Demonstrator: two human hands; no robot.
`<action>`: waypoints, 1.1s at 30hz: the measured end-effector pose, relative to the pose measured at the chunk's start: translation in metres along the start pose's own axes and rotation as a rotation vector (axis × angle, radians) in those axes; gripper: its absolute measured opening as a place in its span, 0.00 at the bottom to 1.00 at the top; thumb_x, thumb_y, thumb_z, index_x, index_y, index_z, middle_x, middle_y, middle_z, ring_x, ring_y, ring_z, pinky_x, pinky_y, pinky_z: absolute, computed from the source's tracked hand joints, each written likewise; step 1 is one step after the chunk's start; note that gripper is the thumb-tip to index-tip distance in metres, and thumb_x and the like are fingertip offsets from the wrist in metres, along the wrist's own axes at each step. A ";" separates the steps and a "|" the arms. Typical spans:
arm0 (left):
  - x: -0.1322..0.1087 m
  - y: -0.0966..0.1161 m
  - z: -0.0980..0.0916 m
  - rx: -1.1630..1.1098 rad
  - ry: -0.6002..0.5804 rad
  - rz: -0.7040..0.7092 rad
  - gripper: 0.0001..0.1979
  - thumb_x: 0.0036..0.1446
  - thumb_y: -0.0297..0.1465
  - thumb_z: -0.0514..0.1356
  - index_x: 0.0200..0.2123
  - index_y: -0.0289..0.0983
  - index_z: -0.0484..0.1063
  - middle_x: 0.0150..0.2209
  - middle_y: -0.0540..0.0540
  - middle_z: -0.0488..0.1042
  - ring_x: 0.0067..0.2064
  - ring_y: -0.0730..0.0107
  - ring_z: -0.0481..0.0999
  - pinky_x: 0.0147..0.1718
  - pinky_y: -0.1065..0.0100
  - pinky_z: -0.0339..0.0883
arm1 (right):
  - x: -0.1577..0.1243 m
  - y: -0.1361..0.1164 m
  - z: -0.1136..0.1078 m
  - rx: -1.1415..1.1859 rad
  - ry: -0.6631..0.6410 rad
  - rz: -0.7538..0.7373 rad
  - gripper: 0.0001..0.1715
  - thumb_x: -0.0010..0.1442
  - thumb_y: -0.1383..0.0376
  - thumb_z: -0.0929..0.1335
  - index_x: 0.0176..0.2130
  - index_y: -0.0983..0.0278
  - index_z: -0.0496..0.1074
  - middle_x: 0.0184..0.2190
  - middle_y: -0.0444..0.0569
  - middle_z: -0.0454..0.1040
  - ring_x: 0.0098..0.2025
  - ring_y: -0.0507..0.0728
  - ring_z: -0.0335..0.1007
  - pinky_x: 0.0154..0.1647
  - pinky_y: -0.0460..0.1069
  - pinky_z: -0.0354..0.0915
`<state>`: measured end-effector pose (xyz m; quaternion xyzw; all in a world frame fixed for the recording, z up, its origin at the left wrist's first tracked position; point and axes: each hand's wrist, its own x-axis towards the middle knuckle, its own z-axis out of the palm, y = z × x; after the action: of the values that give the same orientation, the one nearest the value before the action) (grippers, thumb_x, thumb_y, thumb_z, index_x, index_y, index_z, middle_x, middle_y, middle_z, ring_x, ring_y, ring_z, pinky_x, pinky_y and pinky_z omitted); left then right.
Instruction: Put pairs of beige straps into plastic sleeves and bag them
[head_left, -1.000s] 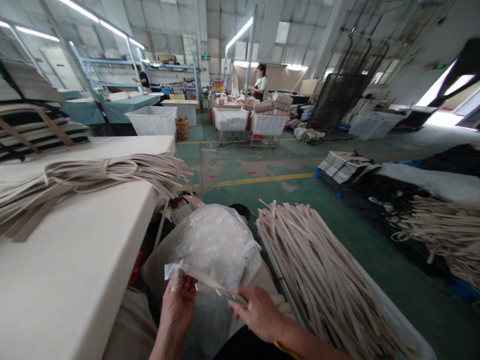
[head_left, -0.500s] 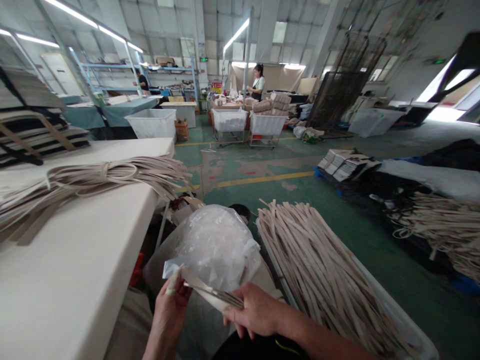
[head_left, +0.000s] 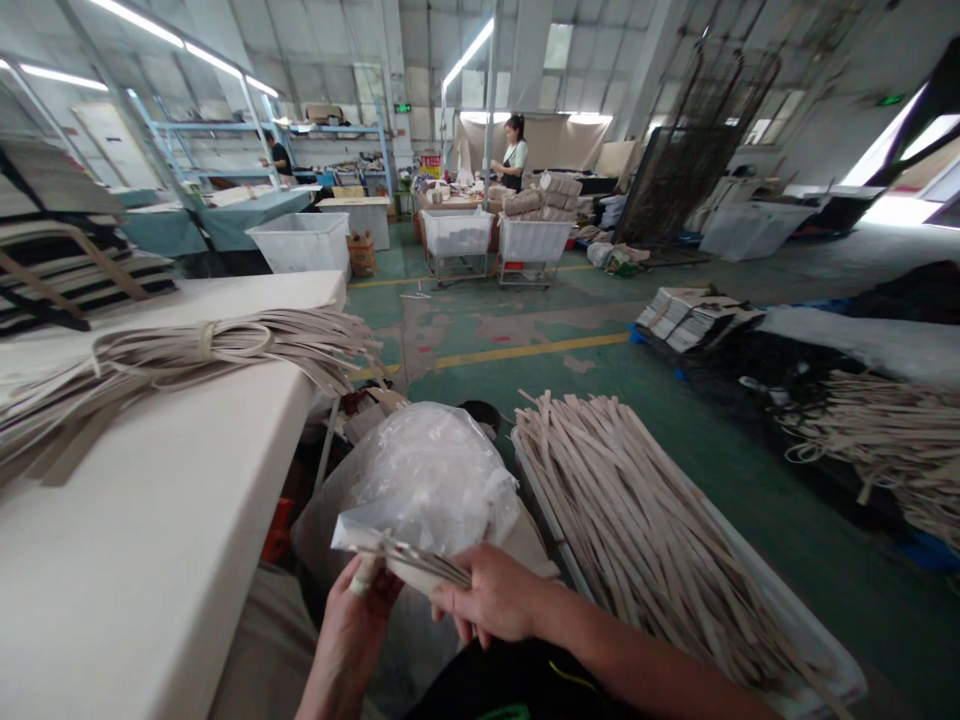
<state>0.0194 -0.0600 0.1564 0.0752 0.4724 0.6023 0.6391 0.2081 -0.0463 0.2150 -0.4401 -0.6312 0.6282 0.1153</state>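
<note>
A short stack of flat beige strips is held between my two hands, low in the middle of the view. My left hand is closed on the stack's left end, with a pale wrapping on one finger. My right hand grips the right end, thumb on top and fingers curled beneath. Behind the strips lies a clear plastic bag, bulging and crumpled. To the right, a white bin holds many long beige strips.
A white-topped table runs along the left, bearing a tied bundle of strips. More strips lie in a heap at the right. White carts and a person are in the background.
My left hand has moved slightly right and the two hands are closer together. The strips' left ends now lie over my left fingers, and the stack is tilted less steeply.
</note>
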 end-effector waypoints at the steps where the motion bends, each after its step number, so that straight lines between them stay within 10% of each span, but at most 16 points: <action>1: -0.004 -0.004 0.003 0.019 -0.040 -0.011 0.21 0.27 0.36 0.78 0.26 0.32 0.78 0.24 0.46 0.78 0.26 0.68 0.76 0.26 0.69 0.73 | 0.007 -0.002 0.001 0.018 0.008 -0.002 0.16 0.61 0.58 0.65 0.34 0.67 0.76 0.17 0.40 0.68 0.15 0.48 0.61 0.15 0.41 0.58; 11: 0.001 0.037 -0.007 -0.088 0.146 0.125 0.20 0.31 0.34 0.76 0.31 0.33 0.80 0.31 0.44 0.81 0.32 0.66 0.79 0.31 0.70 0.75 | 0.014 -0.016 0.003 -0.019 -0.017 -0.050 0.15 0.62 0.58 0.65 0.34 0.67 0.75 0.21 0.44 0.73 0.17 0.48 0.66 0.18 0.40 0.61; 17: -0.017 0.016 0.011 0.055 -0.122 0.076 0.19 0.38 0.40 0.74 0.28 0.31 0.79 0.23 0.46 0.76 0.24 0.68 0.74 0.26 0.68 0.72 | 0.032 -0.027 0.010 -0.079 0.077 -0.166 0.19 0.65 0.55 0.61 0.37 0.66 0.74 0.23 0.46 0.76 0.20 0.51 0.70 0.20 0.42 0.62; 22: -0.007 0.035 0.002 -0.023 0.096 0.143 0.22 0.31 0.36 0.76 0.32 0.33 0.81 0.33 0.42 0.82 0.32 0.65 0.78 0.30 0.70 0.74 | 0.024 -0.024 0.009 -0.202 0.025 -0.174 0.13 0.61 0.61 0.65 0.32 0.65 0.75 0.24 0.45 0.78 0.23 0.52 0.74 0.23 0.41 0.64; 29: -0.012 0.007 0.015 0.079 -0.136 0.061 0.19 0.37 0.38 0.75 0.31 0.31 0.81 0.25 0.44 0.78 0.26 0.67 0.76 0.31 0.66 0.74 | 0.032 -0.023 0.012 -0.252 0.190 -0.162 0.17 0.65 0.60 0.62 0.32 0.65 0.75 0.22 0.44 0.77 0.22 0.51 0.74 0.25 0.41 0.64; 33: 0.002 0.022 -0.001 0.008 0.037 0.131 0.22 0.33 0.36 0.77 0.34 0.32 0.82 0.32 0.43 0.81 0.30 0.69 0.77 0.29 0.73 0.73 | 0.024 -0.012 0.006 -0.295 0.099 -0.125 0.13 0.62 0.62 0.65 0.29 0.65 0.74 0.23 0.45 0.78 0.23 0.52 0.75 0.25 0.41 0.63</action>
<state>0.0027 -0.0526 0.1695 0.0973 0.4808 0.6421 0.5891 0.1847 -0.0309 0.2152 -0.4428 -0.7361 0.4979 0.1193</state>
